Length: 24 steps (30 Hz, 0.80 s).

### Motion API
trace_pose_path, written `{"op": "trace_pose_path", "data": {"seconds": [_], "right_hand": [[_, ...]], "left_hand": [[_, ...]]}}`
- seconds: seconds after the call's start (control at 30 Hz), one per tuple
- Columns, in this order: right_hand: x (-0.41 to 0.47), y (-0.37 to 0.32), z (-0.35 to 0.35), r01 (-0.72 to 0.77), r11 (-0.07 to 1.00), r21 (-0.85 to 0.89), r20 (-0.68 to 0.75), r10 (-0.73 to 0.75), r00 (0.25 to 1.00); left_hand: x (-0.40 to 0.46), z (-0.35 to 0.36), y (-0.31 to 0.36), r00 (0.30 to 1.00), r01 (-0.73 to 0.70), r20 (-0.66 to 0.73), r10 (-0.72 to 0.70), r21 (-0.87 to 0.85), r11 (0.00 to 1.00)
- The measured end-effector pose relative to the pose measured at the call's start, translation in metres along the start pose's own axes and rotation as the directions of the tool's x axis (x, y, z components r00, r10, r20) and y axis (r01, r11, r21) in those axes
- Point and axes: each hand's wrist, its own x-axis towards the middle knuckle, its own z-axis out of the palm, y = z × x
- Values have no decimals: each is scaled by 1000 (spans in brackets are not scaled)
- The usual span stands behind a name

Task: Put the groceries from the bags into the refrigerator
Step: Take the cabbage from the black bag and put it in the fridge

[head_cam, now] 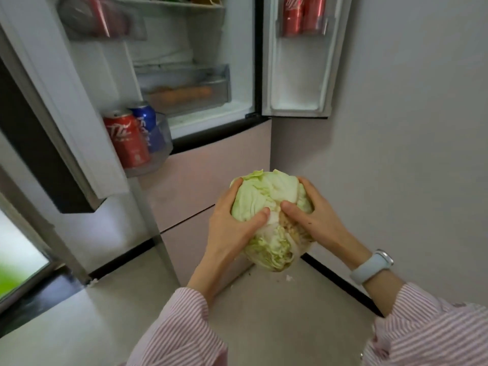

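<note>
A pale green cabbage [266, 196] is held in front of the refrigerator's lower pink drawers [200, 180]. My left hand [232, 228] grips its left side and my right hand [317, 215] grips its right side, thumbs meeting on top. The refrigerator [190, 62] stands with both upper doors swung wide. Inside it, a clear crisper drawer [184, 88] holds something orange, seemingly carrots. No grocery bag is in view.
The left door bin [155, 157] holds a red can [126, 141] and a blue can [145, 122]. The right door shelf [303, 25] holds red cans. A white wall [409, 128] is close on the right. Small cabbage bits [289, 278] lie on the tiled floor.
</note>
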Motion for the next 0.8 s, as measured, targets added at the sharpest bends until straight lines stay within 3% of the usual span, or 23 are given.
{"op": "trace_pose_path", "data": {"seconds": [0.17, 0.37, 0.6, 0.8], "right_hand": [[114, -17, -33, 148, 989, 18, -44, -147, 988], [263, -19, -68, 335, 942, 3, -50, -334, 941], [417, -40, -84, 497, 856, 140, 68, -510, 858], [530, -43, -49, 565, 800, 201, 118, -593, 797]], "left_hand": [[116, 9, 30, 982, -172, -77, 170, -21, 985], [251, 22, 53, 914, -326, -214, 344, 115, 938], [381, 11, 75, 823, -370, -345, 451, 276, 887], [468, -25, 63, 751, -382, -394, 530, 395, 835]]}}
